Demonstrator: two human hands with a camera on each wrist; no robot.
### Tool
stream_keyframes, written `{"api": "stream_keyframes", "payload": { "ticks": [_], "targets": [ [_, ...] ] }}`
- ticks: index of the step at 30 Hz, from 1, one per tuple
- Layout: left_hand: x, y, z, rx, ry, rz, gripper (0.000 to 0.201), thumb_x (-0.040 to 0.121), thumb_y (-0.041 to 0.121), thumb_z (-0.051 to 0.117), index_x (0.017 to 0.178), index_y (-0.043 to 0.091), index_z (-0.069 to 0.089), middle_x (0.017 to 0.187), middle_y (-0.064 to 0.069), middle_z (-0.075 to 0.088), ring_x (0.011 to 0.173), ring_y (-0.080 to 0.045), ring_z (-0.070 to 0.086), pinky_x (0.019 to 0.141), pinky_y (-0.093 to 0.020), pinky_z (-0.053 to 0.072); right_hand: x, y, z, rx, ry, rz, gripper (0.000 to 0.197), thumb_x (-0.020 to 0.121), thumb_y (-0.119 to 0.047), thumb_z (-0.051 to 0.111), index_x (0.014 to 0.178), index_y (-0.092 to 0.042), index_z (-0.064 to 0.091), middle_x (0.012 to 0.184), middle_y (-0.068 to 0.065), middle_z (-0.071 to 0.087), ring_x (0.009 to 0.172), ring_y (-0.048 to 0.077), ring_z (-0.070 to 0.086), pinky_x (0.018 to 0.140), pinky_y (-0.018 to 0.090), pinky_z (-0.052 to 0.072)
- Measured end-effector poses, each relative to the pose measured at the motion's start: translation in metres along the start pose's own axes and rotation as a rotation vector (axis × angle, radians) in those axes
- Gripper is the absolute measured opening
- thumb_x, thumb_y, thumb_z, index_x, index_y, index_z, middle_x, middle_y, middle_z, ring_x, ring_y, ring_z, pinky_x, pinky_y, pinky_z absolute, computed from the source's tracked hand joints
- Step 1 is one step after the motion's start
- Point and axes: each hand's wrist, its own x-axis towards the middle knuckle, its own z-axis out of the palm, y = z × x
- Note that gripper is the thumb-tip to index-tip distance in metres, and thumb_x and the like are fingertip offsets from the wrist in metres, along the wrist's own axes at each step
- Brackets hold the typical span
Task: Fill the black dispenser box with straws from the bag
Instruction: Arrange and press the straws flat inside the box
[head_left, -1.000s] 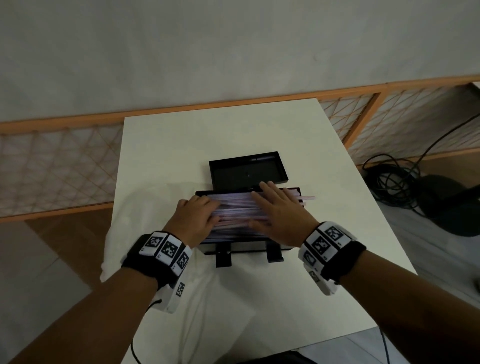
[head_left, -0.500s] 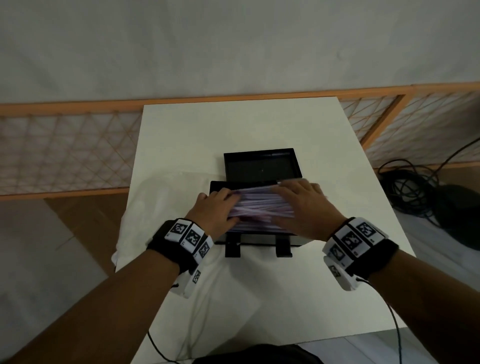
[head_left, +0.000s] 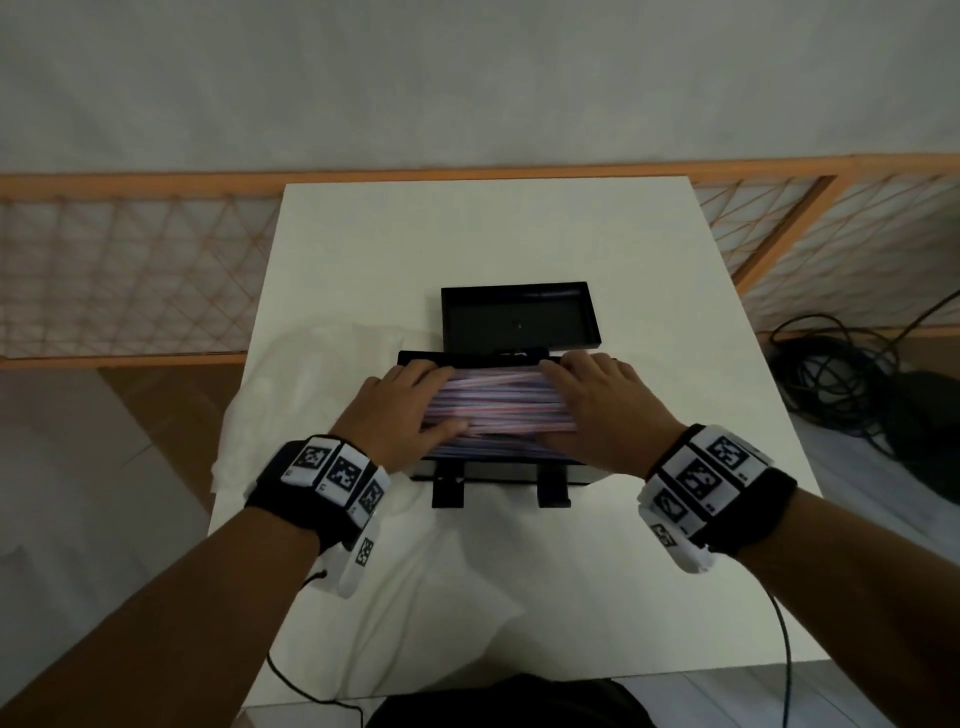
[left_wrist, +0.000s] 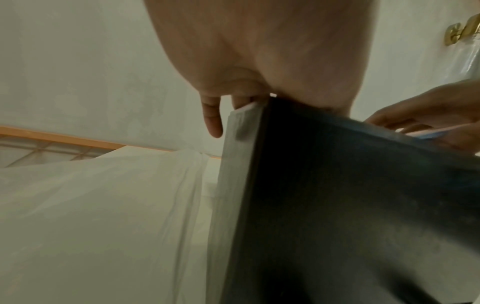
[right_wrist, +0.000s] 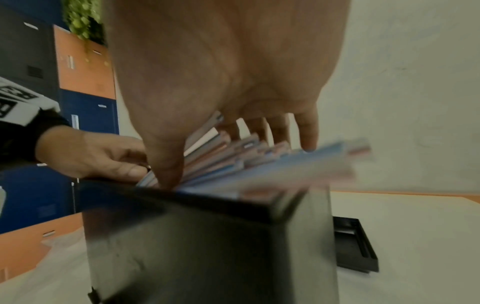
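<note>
Dim room, flat low light. Plain off-white wall (head_left: 467, 78) fills the top of the head view. Along its base an orange wooden rail with diamond lattice panels (head_left: 119, 275), running left and right behind the white surface (head_left: 332, 249). Brown floor (head_left: 156, 415) at left, paler floor at right. Coiled black cables (head_left: 841, 379) on the floor at right, beside a dark rounded object. Right wrist view: blue and orange cabinets (right_wrist: 85, 70) with small handles, green plant (right_wrist: 83, 18) on top.
</note>
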Motion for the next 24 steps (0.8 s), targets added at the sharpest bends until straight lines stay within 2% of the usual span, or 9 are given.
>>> {"api": "stream_keyframes", "payload": {
  "ticks": [3, 6, 9, 12, 16, 20, 24],
  "targets": [
    [0.002, -0.002, -0.002, -0.062, 0.018, 0.010, 0.081, 0.072, 0.071, 0.021, 0.138, 0.026, 0.038, 0.139, 0.002, 0.042, 0.123, -0.020, 0.043, 0.100, -0.041, 0.038, -0.001, 0.000, -0.004, -0.020, -0.055, -0.015, 0.081, 0.078, -0.062, 0.053, 0.143, -0.021, 0.026, 0.137, 0.006, 0.040, 0.123, 0.029, 0.043, 0.105, 0.041, 0.033],
    [0.006, -0.006, -0.007, -0.134, -0.051, 0.031, 0.086, 0.066, 0.074, 0.031, 0.140, 0.030, 0.035, 0.137, 0.004, 0.042, 0.123, -0.018, 0.042, 0.101, -0.044, 0.039, 0.003, 0.004, -0.008, 0.025, -0.139, -0.019, 0.079, 0.079, -0.055, 0.058, 0.142, -0.020, 0.026, 0.135, 0.007, 0.041, 0.122, 0.031, 0.044, 0.100, 0.041, 0.038],
    [0.010, -0.007, -0.009, -0.073, -0.132, 0.018, 0.094, 0.058, 0.074, 0.048, 0.141, 0.031, 0.031, 0.135, 0.003, 0.042, 0.123, -0.019, 0.042, 0.099, -0.046, 0.041, 0.011, 0.005, -0.004, 0.000, -0.210, 0.010, 0.076, 0.078, -0.048, 0.062, 0.139, -0.017, 0.028, 0.130, 0.010, 0.047, 0.117, 0.032, 0.047, 0.097, 0.042, 0.042],
    [0.013, 0.001, -0.007, 0.082, -0.132, -0.001, 0.093, 0.063, 0.065, 0.066, 0.141, 0.030, 0.030, 0.133, -0.001, 0.045, 0.122, -0.023, 0.043, 0.099, -0.044, 0.038, 0.015, -0.002, 0.006, -0.052, -0.215, 0.050, 0.072, 0.078, -0.051, 0.062, 0.133, -0.014, 0.034, 0.124, 0.011, 0.052, 0.113, 0.033, 0.049, 0.094, 0.041, 0.041],
    [0.019, 0.013, -0.005, 0.214, -0.146, -0.073, 0.088, 0.066, 0.066, 0.066, 0.138, 0.029, 0.031, 0.130, -0.003, 0.046, 0.118, -0.025, 0.046, 0.103, -0.048, 0.027, 0.020, -0.005, 0.010, -0.013, -0.198, 0.094, 0.070, 0.077, -0.047, 0.065, 0.131, -0.013, 0.036, 0.121, 0.014, 0.053, 0.110, 0.036, 0.049, 0.092, 0.043, 0.042],
    [0.021, 0.014, -0.005, 0.222, -0.123, -0.091, 0.079, 0.068, 0.063, 0.065, 0.132, 0.028, 0.035, 0.127, -0.003, 0.047, 0.115, -0.025, 0.048, 0.100, -0.048, 0.028, 0.020, -0.006, 0.010, 0.009, -0.179, 0.113, 0.066, 0.078, -0.033, 0.067, 0.132, -0.012, 0.035, 0.120, 0.015, 0.053, 0.110, 0.037, 0.049, 0.093, 0.044, 0.041],
    [0.021, 0.013, -0.006, 0.226, -0.063, -0.072, 0.062, 0.073, 0.051, 0.064, 0.126, 0.028, 0.042, 0.124, -0.001, 0.050, 0.111, -0.022, 0.052, 0.099, -0.046, 0.028, 0.011, -0.012, 0.016, -0.118, -0.095, 0.145, 0.067, 0.079, -0.031, 0.062, 0.136, -0.016, 0.030, 0.119, 0.009, 0.053, 0.108, 0.031, 0.053, 0.096, 0.042, 0.034]
  ]
}}
